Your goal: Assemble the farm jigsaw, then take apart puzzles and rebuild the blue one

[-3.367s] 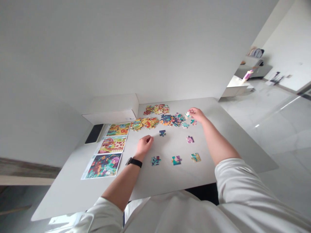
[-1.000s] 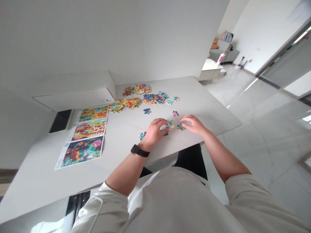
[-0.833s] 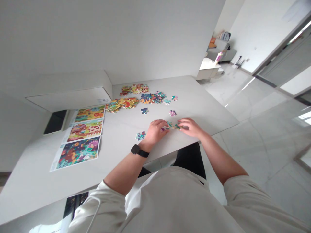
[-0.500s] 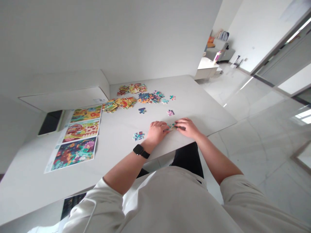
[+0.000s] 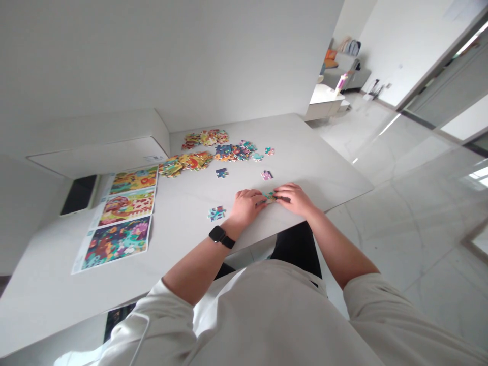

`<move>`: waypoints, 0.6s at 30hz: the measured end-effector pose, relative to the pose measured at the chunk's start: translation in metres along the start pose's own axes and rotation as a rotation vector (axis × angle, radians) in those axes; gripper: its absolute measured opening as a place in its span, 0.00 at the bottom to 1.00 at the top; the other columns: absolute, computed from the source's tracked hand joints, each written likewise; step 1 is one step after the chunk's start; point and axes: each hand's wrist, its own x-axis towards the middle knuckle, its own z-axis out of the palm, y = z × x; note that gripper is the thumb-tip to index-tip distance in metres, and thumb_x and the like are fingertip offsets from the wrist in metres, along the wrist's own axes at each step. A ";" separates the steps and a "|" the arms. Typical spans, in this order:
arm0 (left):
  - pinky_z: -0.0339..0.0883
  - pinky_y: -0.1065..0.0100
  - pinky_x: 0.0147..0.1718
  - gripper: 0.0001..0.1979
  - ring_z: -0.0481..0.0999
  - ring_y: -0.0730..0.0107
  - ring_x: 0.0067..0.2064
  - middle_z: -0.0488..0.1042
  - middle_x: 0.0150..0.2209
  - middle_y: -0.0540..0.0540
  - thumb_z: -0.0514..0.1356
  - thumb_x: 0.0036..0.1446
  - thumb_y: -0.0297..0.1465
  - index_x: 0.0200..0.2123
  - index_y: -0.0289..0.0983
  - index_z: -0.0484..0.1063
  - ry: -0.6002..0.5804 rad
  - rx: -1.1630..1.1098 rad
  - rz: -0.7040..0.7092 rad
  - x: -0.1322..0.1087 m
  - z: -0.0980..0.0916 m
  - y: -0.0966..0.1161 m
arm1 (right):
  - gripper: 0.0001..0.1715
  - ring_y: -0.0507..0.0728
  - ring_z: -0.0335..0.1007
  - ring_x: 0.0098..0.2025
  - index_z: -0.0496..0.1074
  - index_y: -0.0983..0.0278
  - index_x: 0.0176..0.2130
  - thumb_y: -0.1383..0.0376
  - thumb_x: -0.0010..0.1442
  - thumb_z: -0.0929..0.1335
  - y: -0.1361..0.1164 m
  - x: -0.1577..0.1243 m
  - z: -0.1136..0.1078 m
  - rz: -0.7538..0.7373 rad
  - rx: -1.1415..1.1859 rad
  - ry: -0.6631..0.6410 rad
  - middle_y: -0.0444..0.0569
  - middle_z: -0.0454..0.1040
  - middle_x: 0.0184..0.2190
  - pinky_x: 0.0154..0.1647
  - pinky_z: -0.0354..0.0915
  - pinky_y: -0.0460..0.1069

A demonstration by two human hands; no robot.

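Two hands together for us: left hand [image 5: 246, 206], right hand [image 5: 295, 199], clamped on what look like jigsaw pieces [image 5: 269, 197] at the near table edge [image 5: 301, 216].

The left hand [image 5: 246, 206] and the right hand [image 5: 295, 199] were positioned palm-down, with the fingers curled and the fingertips directed toward each other, just apart. The left forearm [image 5: 200, 262] and the right forearm [image 5: 337, 249] converged inward from the elbows. A black smartwatch [image 5: 218, 236] was strapped on the left wrist. A pale sleeve [image 5: 163, 310] covered the upper left arm.
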 end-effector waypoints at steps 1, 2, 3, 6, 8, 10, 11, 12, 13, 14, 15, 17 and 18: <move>0.67 0.46 0.59 0.09 0.78 0.50 0.55 0.83 0.55 0.44 0.67 0.67 0.36 0.49 0.48 0.86 0.001 0.001 0.009 0.000 0.001 0.000 | 0.12 0.64 0.79 0.57 0.86 0.52 0.51 0.61 0.70 0.73 0.000 0.000 0.000 0.004 0.001 -0.003 0.49 0.84 0.55 0.64 0.69 0.63; 0.67 0.46 0.59 0.09 0.77 0.50 0.55 0.83 0.55 0.44 0.67 0.67 0.36 0.48 0.48 0.86 0.002 0.002 0.017 0.000 0.001 -0.001 | 0.12 0.64 0.79 0.57 0.86 0.52 0.51 0.61 0.70 0.73 0.000 0.000 0.000 0.008 0.002 -0.007 0.49 0.84 0.55 0.64 0.69 0.63; 0.67 0.47 0.59 0.09 0.77 0.50 0.55 0.83 0.54 0.44 0.67 0.67 0.36 0.48 0.49 0.86 0.006 0.003 0.022 0.000 0.002 0.000 | 0.12 0.64 0.79 0.57 0.86 0.52 0.51 0.61 0.70 0.73 -0.001 0.000 0.000 0.009 0.004 -0.010 0.49 0.84 0.55 0.64 0.69 0.63; 0.66 0.47 0.59 0.09 0.77 0.50 0.55 0.83 0.54 0.44 0.68 0.67 0.36 0.48 0.49 0.85 0.007 0.016 0.030 -0.001 0.000 0.002 | 0.13 0.64 0.79 0.57 0.86 0.52 0.51 0.61 0.70 0.73 -0.001 0.001 -0.001 0.009 0.012 -0.013 0.50 0.84 0.55 0.64 0.69 0.64; 0.64 0.46 0.60 0.09 0.76 0.50 0.54 0.83 0.54 0.44 0.68 0.67 0.35 0.48 0.49 0.85 0.001 0.030 0.034 -0.002 -0.001 0.004 | 0.13 0.64 0.79 0.57 0.86 0.52 0.51 0.60 0.70 0.73 -0.001 0.001 -0.001 0.008 0.008 -0.014 0.50 0.84 0.55 0.64 0.69 0.64; 0.64 0.46 0.60 0.09 0.76 0.50 0.54 0.82 0.54 0.44 0.67 0.67 0.35 0.48 0.49 0.85 -0.005 0.045 0.038 -0.003 -0.002 0.006 | 0.13 0.64 0.79 0.57 0.85 0.52 0.52 0.60 0.70 0.73 0.000 0.001 0.000 0.007 0.002 -0.018 0.50 0.84 0.56 0.64 0.68 0.64; 0.64 0.46 0.60 0.09 0.76 0.50 0.54 0.82 0.54 0.44 0.67 0.67 0.35 0.48 0.49 0.85 -0.005 0.053 0.037 -0.003 -0.003 0.007 | 0.13 0.64 0.79 0.58 0.85 0.52 0.52 0.60 0.70 0.72 0.000 0.001 0.000 0.007 0.000 -0.019 0.50 0.84 0.56 0.64 0.68 0.64; 0.64 0.46 0.60 0.09 0.76 0.50 0.54 0.82 0.53 0.43 0.66 0.68 0.35 0.48 0.49 0.85 -0.006 0.061 0.037 -0.003 -0.003 0.008 | 0.13 0.64 0.79 0.58 0.85 0.52 0.52 0.60 0.70 0.72 0.001 0.000 0.000 0.006 -0.001 -0.019 0.50 0.84 0.56 0.64 0.68 0.64; 0.64 0.46 0.60 0.09 0.76 0.50 0.54 0.82 0.53 0.43 0.66 0.68 0.34 0.48 0.49 0.85 -0.006 0.070 0.037 -0.004 -0.004 0.008 | 0.13 0.64 0.79 0.58 0.85 0.52 0.52 0.60 0.71 0.72 0.001 0.000 0.000 0.003 0.000 -0.017 0.50 0.84 0.56 0.64 0.68 0.64; 0.64 0.46 0.59 0.09 0.77 0.50 0.53 0.82 0.53 0.43 0.65 0.68 0.34 0.48 0.48 0.85 -0.008 0.078 0.039 -0.004 -0.004 0.008 | 0.13 0.64 0.79 0.57 0.85 0.52 0.52 0.60 0.71 0.72 0.001 0.000 0.001 0.000 0.000 -0.014 0.50 0.84 0.56 0.64 0.68 0.64; 0.64 0.46 0.59 0.09 0.77 0.50 0.54 0.82 0.53 0.43 0.65 0.69 0.34 0.48 0.48 0.85 -0.010 0.084 0.042 -0.004 -0.003 0.009 | 0.13 0.64 0.79 0.57 0.85 0.52 0.52 0.60 0.71 0.72 0.001 0.000 0.001 -0.002 -0.001 -0.009 0.50 0.84 0.56 0.64 0.68 0.64; 0.65 0.46 0.60 0.10 0.77 0.50 0.54 0.82 0.53 0.43 0.64 0.69 0.33 0.48 0.47 0.85 -0.011 0.088 0.049 -0.004 -0.003 0.009 | 0.13 0.64 0.78 0.57 0.85 0.52 0.53 0.60 0.71 0.72 -0.001 -0.001 0.001 -0.002 -0.010 0.004 0.50 0.84 0.56 0.64 0.68 0.64; 0.65 0.46 0.60 0.10 0.77 0.50 0.54 0.82 0.53 0.43 0.64 0.69 0.33 0.48 0.47 0.85 -0.008 0.087 0.051 -0.004 -0.002 0.009 | 0.14 0.64 0.78 0.58 0.85 0.52 0.53 0.60 0.71 0.72 -0.002 -0.001 0.001 -0.002 -0.018 0.009 0.49 0.83 0.57 0.65 0.68 0.65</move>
